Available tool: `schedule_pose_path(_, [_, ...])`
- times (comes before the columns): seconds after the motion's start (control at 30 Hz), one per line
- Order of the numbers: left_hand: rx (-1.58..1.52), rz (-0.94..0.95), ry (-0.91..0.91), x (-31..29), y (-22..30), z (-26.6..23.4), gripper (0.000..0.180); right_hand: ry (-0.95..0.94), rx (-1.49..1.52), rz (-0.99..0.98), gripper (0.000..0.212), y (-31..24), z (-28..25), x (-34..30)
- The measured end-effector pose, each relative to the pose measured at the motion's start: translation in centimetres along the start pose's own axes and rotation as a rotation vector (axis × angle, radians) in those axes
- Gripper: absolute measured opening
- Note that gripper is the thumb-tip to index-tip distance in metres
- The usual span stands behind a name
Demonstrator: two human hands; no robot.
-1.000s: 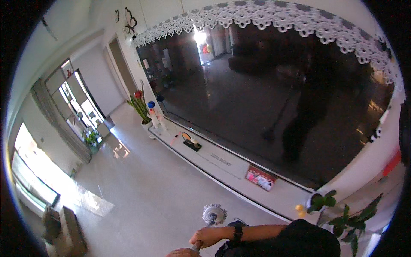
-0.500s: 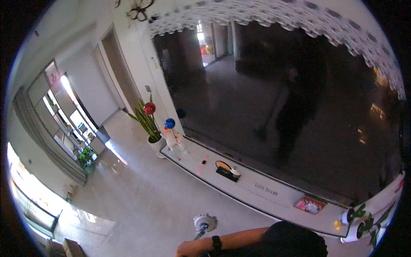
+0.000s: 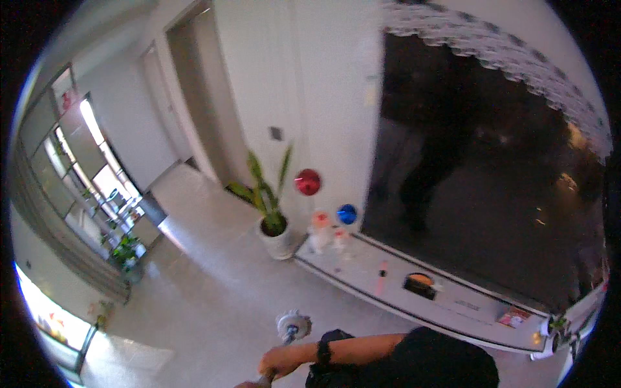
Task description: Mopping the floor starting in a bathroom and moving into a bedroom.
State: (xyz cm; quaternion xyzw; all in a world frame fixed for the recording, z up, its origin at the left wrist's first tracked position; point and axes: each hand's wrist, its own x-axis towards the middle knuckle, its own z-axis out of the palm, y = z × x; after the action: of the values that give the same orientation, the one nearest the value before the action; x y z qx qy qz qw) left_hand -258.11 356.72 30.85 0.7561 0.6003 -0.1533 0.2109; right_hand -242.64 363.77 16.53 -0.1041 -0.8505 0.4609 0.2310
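Gripping the mop (image 3: pixel 292 333) by its handle (image 3: pixel 266 377), the right hand (image 3: pixel 282 361) has fingers clenched round it; left hand (image 3: pixel 248 385) mostly cut off, grasp indeterminable; mop head (image 3: pixel 299 322) near, over grey floor (image 3: pixel 213 278), left of the low white cabinet (image 3: pixel 360 271).

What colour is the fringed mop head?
The mop head is whitish grey, seen best in the head view.

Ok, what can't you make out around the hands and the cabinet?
All in the head view:
Left hand: mostly cut off by the lower edge; grip unclear.
Mop handle: near end cut off by the same edge.
Right hand: palm side hidden by the back of the hand.
Red-topped ornaments on the white cabinet: too blurred to identify.
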Motion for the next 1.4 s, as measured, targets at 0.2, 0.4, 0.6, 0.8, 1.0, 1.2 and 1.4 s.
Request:
schedule_pose_path(0.2, [-1.082, 0.739, 0.575, 19.6, -9.4, -7.7, 0.014, 0.002, 0.038, 0.087, 0.012, 14.8, -13.4, 12.5])
schedule_pose_path(0.4, [-1.713, 0.663, 0.604, 34.3, -18.6, -21.4, 0.01, -0.103, 0.169, 0.242, 0.014, 27.1, -27.0, 28.8])
schedule_pose_path(0.6, [-1.271, 0.613, 0.791, 49.7, -31.7, -30.6, 0.013, -0.123, 0.137, 0.226, 0.012, 36.5, -39.9, 45.2])
schedule_pose_path(0.8, [-1.587, 0.519, 0.684, 69.1, -42.7, -41.1, 0.023, -0.073, 0.284, 0.23, 0.014, 53.1, -50.2, 59.6])
schedule_pose_path(1.0, [-1.362, 0.524, 0.702, 89.5, -51.0, -56.7, 0.026, 0.424, 0.028, 0.034, 0.013, 62.0, -68.6, 73.4])
schedule_pose_path(1.2, [-1.172, 0.567, 0.763, 112.6, -58.0, -69.4, 0.039, 1.126, 0.256, 0.342, 0.013, 72.8, -92.3, 85.1])
schedule_pose_path(1.4, [-1.562, 0.018, 0.491, 134.4, -70.0, -65.5, 0.034, 1.021, 0.392, -0.164, 0.022, 76.5, -113.7, 96.6])
